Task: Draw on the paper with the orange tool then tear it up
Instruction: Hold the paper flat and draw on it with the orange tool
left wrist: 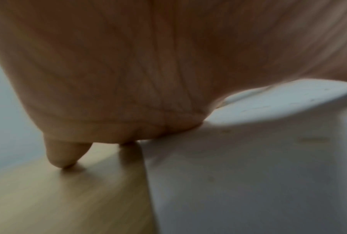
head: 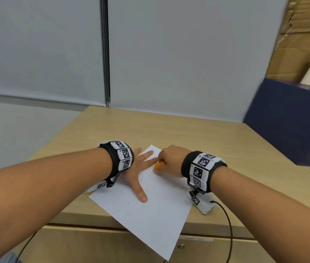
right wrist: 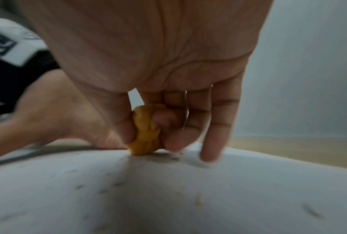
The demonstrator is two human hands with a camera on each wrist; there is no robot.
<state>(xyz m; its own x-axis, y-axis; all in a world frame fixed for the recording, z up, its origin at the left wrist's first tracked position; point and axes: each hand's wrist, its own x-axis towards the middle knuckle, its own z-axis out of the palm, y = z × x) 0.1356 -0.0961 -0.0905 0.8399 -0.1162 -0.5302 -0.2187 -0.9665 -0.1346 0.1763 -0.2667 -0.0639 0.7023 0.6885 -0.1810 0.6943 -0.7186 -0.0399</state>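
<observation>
- Left forearm (head: 46,177) and right forearm (head: 264,205) cross the worktop's (head: 216,149) front edge, where the paper's (head: 150,215) near corner overhangs.
- Left hand (head: 137,173) lies flat on the sheet, fingers straight and spread, gripping nothing, probably pinning it against sliding.
- Right hand (head: 171,160) pinches the orange tool (head: 159,165) between thumb and curled fingers, its tip on the paper near the far corner; drawing looks underway, tearing not begun.
</observation>
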